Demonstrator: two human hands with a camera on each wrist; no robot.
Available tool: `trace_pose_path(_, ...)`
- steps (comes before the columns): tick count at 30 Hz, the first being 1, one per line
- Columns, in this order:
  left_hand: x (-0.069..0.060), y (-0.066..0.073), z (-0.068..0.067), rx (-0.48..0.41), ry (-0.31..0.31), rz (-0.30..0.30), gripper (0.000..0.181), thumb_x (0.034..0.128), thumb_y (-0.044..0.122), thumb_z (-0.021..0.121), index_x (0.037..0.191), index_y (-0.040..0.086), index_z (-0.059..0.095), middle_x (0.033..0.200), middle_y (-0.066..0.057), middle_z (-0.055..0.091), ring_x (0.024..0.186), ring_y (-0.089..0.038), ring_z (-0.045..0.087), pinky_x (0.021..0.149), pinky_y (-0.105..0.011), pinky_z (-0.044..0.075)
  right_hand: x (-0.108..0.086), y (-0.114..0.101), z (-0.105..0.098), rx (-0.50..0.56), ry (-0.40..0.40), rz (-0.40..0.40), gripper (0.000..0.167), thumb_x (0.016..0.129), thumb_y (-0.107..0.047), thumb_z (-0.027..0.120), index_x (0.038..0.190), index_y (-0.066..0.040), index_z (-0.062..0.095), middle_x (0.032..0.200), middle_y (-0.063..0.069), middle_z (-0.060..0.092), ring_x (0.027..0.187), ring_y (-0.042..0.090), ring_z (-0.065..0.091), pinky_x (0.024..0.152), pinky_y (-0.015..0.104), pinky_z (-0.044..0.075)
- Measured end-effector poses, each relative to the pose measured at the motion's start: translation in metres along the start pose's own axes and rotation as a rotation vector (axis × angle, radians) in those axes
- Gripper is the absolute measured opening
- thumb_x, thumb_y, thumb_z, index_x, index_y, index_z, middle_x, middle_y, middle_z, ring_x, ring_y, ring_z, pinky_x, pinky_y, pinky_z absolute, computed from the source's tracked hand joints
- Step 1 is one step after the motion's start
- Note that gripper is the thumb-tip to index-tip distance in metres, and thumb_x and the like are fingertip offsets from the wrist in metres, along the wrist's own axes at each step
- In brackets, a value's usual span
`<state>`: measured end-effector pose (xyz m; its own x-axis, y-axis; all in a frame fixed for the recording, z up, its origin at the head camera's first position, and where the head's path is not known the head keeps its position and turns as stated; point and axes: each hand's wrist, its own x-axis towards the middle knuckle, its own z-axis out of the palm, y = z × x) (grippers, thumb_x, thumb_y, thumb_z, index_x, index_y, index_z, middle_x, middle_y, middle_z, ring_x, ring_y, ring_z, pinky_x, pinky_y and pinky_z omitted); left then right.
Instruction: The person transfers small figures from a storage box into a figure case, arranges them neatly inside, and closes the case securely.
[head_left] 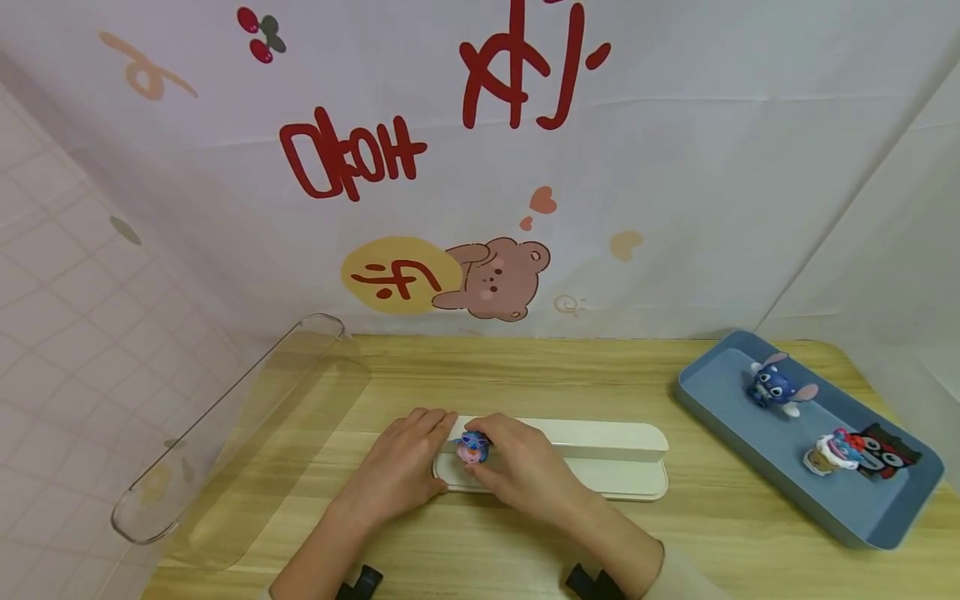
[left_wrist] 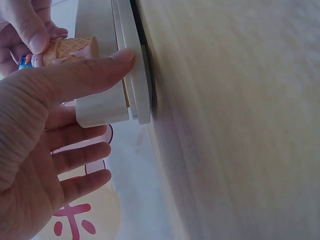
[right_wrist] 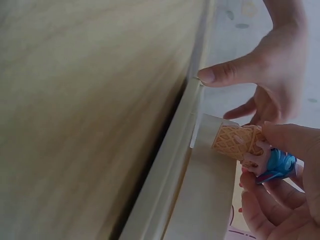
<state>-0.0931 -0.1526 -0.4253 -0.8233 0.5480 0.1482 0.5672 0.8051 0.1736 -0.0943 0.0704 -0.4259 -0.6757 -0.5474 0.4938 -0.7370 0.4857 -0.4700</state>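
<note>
The right hand [head_left: 525, 467] pinches a figurine [head_left: 472, 447] between thumb and fingers. The figurine has a waffle cone for a base and a blue top, and it sits near the left end of a white stand [head_left: 622, 479], in front of the raised back step; whether the cone touches the stand cannot be told. The left hand [head_left: 405, 454] grips that same end of the stand, its thumb on the front edge and its fingers round by the back.

The stand has two levels, a low front and a higher back, and lies lengthwise across the wooden desk [head_left: 450, 375]. To the left, well apart from the stand, a long clear box [head_left: 247, 467] lies at a slant. To the right, a blue tray [head_left: 780, 437] also stands at an angle, bearing a dark blue toy [head_left: 776, 387] with big ears, a cone toy [head_left: 832, 450], and just beside that a black-and-red toy [head_left: 888, 452]. Behind the desk hangs a white cloth [head_left: 712, 167] printed with a bear [head_left: 498, 279], hearts and red lettering.
</note>
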Motion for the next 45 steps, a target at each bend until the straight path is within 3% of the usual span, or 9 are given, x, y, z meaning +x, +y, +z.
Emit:
trace_pose_path(4,0.0,0.0,0.001,-0.002,0.005,0.002,0.095,0.0625,0.029,0.103,0.142,-0.001,0.061,0.134,-0.009,0.064,0.123,-0.026,0.059,0.1,-0.047,0.053,0.0,0.001,0.003,-0.064,-0.016,-0.025,0.044,0.084,-0.018,0.09,0.119,-0.005,0.068,0.11,0.002,0.073,0.104,0.017,0.07,0.091,0.034,0.059)
trace_pose_path(16,0.0,0.0,0.001,0.012,0.015,0.0,0.096,0.0616,0.028,0.103,0.142,-0.001,0.061,0.135,-0.01,0.064,0.124,-0.026,0.059,0.1,-0.046,0.053,0.001,0.001,0.011,-0.12,-0.078,-0.031,0.043,0.083,-0.018,0.091,0.118,-0.008,0.068,0.111,0.001,0.074,0.1,0.014,0.067,0.092,0.034,0.058)
trace_pose_path(45,-0.001,-0.002,0.002,0.012,0.034,0.02,0.092,0.0624,0.025,0.103,0.141,0.0,0.062,0.134,-0.009,0.065,0.123,-0.025,0.059,0.099,-0.046,0.054,0.002,0.0,0.015,-0.163,-0.082,-0.026,0.045,0.081,-0.017,0.091,0.118,-0.007,0.068,0.111,0.0,0.073,0.1,0.015,0.066,0.089,0.034,0.057)
